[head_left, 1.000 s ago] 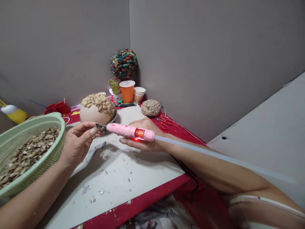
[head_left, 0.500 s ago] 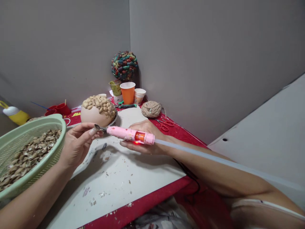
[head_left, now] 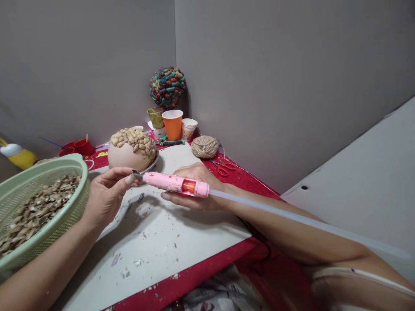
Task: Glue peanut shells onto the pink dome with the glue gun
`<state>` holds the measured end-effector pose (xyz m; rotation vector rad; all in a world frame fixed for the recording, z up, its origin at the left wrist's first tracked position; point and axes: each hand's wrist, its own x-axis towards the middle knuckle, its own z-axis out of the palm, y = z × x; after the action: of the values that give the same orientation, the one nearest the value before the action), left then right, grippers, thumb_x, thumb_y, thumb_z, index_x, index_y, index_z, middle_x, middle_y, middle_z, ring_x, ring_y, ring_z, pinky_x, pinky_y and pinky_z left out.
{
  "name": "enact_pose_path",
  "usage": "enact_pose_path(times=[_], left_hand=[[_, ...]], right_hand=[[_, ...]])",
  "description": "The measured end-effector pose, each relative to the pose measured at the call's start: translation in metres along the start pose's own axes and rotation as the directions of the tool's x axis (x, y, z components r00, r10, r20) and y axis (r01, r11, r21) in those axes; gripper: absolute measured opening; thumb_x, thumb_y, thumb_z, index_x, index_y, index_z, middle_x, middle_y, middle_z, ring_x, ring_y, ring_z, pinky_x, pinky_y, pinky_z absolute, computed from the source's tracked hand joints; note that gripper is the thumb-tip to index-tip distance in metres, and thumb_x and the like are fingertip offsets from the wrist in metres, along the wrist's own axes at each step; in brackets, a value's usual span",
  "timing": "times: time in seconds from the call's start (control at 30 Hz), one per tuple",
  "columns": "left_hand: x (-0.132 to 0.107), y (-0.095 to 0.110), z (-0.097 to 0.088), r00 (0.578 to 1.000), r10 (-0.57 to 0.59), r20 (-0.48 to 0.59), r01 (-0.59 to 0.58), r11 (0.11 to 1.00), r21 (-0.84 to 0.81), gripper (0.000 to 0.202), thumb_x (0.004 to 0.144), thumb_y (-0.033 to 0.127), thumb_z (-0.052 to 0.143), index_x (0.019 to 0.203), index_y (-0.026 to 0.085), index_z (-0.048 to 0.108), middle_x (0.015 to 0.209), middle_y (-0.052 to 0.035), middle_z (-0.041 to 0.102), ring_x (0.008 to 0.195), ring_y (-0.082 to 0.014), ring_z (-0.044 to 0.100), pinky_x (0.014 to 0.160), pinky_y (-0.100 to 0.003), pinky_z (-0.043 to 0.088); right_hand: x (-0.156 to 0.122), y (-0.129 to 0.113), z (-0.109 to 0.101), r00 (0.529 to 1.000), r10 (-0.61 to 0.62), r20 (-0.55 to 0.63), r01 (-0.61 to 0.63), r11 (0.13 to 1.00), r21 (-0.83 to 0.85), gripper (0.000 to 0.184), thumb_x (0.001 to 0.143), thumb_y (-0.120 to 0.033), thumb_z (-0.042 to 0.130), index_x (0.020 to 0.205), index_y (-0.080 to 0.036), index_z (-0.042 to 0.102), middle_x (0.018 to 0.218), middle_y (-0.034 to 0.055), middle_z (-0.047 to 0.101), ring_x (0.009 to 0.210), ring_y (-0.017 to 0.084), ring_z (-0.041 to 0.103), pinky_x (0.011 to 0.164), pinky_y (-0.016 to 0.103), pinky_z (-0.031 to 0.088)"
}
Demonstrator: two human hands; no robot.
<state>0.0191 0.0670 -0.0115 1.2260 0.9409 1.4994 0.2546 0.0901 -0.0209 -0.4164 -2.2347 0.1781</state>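
My right hand (head_left: 196, 173) grips a pink hot glue gun (head_left: 162, 181), and a long translucent glue stick (head_left: 259, 204) runs out of its back end along my forearm. Between the thumb and fingers of my left hand (head_left: 108, 194) is a small shell piece (head_left: 134, 172), held at the gun's nozzle; my fingers partly hide it. Just beyond, a pale smooth ball (head_left: 123, 157) sits in a metal bowl, its top and right side covered with shells. A green basket (head_left: 84, 172) full of loose shells (head_left: 42, 211) stands beside my left hand.
A white board (head_left: 207, 229) with scattered scraps lies on the red table cover. Farther back are a twine ball (head_left: 205, 147), red scissors (head_left: 223, 167), pliers (head_left: 173, 142), an orange cup (head_left: 173, 125) and a multicoloured ball (head_left: 168, 87). Walls close off the back and right.
The shell piece in my left hand has tipped a little at the nozzle. The gun's red light, showing below it before, is mostly hidden now. The view has shifted slightly.
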Motion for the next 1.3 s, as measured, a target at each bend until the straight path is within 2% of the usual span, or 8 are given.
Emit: enact_pose_path(times=[0.2,0.37,0.53,0.9,1.3], left_hand=[[0.0013,0.0018,0.0019,1.000,0.020,-0.015,-0.020,1.000,-0.009,0.020,0.062,0.024,0.092,0.078,0.020,0.081,0.071,-0.0016,0.078,0.064,-0.0129,0.072,0.068,-0.023,0.060],[0.0009,0.0037,0.0024,0.999,0.017,-0.033,-0.018,0.999,-0.030,0.023,0.060,0.024,0.094,0.077,0.019,0.080,0.070,-0.0020,0.078,0.063,-0.0133,0.071,0.068,-0.024,0.061],[0.0007,0.0064,0.0029,0.999,0.029,-0.042,-0.032,0.998,-0.057,0.024,0.058,0.024,0.095,0.077,0.018,0.081,0.071,-0.0015,0.078,0.062,-0.0122,0.071,0.066,-0.022,0.060],[0.0013,0.0053,0.0009,0.999,-0.031,-0.022,0.030,0.997,-0.069,0.025,0.058,0.026,0.095,0.077,0.018,0.081,0.074,-0.0029,0.079,0.065,-0.0136,0.072,0.067,-0.023,0.059],[-0.0024,0.0092,0.0025,0.999,-0.033,-0.008,0.032,0.998,-0.045,0.024,0.059,0.026,0.095,0.076,0.018,0.080,0.072,-0.0022,0.078,0.063,-0.0127,0.069,0.068,-0.025,0.058]], right_hand=[[-0.0005,-0.0006,-0.0001,0.999,0.028,0.018,-0.028,0.999,0.029,0.041,0.097,-0.037,0.057,0.062,-0.017,0.051,0.056,-0.0027,0.047,0.050,0.009,0.038,0.052,0.026,0.030],[-0.0006,-0.0001,-0.0008,1.000,0.002,0.009,-0.002,1.000,0.001,0.039,0.096,-0.036,0.057,0.063,-0.017,0.052,0.056,-0.0019,0.050,0.049,0.009,0.039,0.052,0.026,0.030],[-0.0009,0.0003,-0.0008,0.999,0.027,0.024,-0.026,1.000,-0.016,0.040,0.096,-0.039,0.056,0.063,-0.017,0.054,0.056,-0.0016,0.052,0.049,0.009,0.041,0.053,0.025,0.032],[0.0002,-0.0008,-0.0003,0.999,0.032,-0.037,-0.034,0.997,-0.063,0.040,0.096,-0.037,0.056,0.062,-0.017,0.053,0.055,-0.0025,0.050,0.049,0.009,0.043,0.053,0.024,0.034],[-0.0001,0.0005,-0.0003,1.000,0.024,-0.014,-0.024,0.998,-0.064,0.037,0.096,-0.037,0.056,0.066,-0.016,0.055,0.056,-0.0014,0.053,0.050,0.009,0.043,0.054,0.024,0.033]])
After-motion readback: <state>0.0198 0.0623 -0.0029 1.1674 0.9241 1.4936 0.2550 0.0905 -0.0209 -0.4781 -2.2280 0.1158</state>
